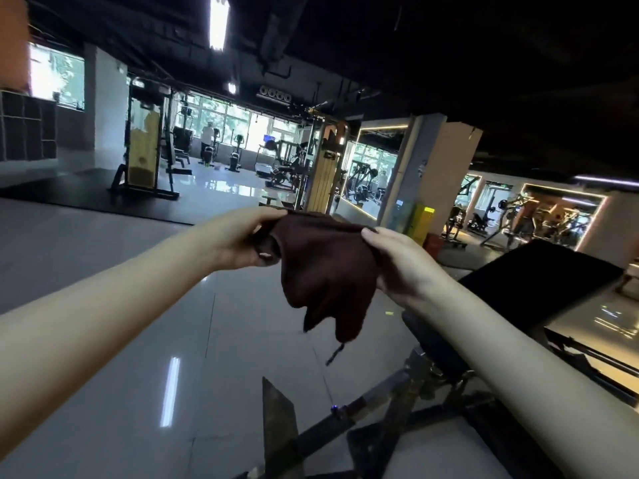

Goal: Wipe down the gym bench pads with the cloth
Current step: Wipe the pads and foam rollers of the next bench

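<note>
Two hands point(238, 238) point(403, 262) pinch a dark maroon cloth point(325, 271), its lower corners drooping.

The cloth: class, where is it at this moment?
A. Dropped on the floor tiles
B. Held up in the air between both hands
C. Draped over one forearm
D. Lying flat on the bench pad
B: the left hand and the right hand each grip an upper edge of the cloth, which hangs in the air, clear of the bench pad.

Glossy tiled floor point(224, 409) — gym bench point(539, 274) atop
</note>
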Motion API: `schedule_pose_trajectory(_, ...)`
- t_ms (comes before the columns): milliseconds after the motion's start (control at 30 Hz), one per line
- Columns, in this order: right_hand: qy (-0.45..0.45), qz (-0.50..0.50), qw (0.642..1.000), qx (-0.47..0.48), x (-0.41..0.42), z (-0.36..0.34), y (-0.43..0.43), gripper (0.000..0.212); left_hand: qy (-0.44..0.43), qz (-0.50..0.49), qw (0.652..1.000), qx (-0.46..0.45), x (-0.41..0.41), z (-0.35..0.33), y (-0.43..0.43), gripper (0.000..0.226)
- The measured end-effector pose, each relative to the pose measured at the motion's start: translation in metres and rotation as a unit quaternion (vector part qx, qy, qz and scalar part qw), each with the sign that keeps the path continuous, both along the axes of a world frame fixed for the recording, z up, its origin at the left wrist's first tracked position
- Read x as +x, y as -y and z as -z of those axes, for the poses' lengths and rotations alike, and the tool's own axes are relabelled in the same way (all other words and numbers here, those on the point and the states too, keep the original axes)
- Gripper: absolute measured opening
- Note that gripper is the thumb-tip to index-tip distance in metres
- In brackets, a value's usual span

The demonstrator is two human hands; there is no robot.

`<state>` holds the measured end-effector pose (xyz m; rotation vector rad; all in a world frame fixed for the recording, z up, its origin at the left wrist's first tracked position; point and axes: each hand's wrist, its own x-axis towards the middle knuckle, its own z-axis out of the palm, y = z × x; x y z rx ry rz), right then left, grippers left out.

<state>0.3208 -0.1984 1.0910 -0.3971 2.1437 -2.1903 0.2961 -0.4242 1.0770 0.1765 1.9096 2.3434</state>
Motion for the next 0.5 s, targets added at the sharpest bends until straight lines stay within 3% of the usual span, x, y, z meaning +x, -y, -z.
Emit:
schedule_pose_trajectory(100, 0.076, 0.036, 0.984, -0.154, -0.039, -0.014, 0.006, 0.018, 0.053, 0.123, 0.987, 0.093, -0.046, 0.024, -0.015, 0.033)
schedule_pose_trajectory(167, 0.112, 0.042, 0.975, -0.189, -0.059, -0.019, 0.005, 0.026, 0.07, 0.192, 0.967, 0.151, -0.065, 0.039, -0.031, 0.054)
schedule_pose_trajectory(233, 0.123, 0.043, 0.977, -0.171, -0.075, -0.017, -0.001, 0.028, 0.073, 0.19, 0.959, 0.196, -0.076, 0.045, -0.051, 0.054)
schedule_pose_trajectory(300, 0.107, 0.069, 0.984, -0.128, -0.088, -0.011, -0.012, 0.023, 0.036, 0.105, 0.974, 0.196, -0.089, 0.047, -0.07, 0.047)
schedule_pose_trajectory(367, 0.08, 0.105, 0.989, -0.074, -0.1, -0.005, -0.032, 0.028, -0.024, 0.032, 0.985, 0.166, -0.108, 0.051, -0.081, 0.059)
schedule_pose_trajectory(500, 0.035, 0.171, 0.983, 0.052, -0.122, 0.014, -0.08, 0.046, -0.114, 0.027, 0.992, 0.047, -0.134, 0.055, -0.092, 0.037)
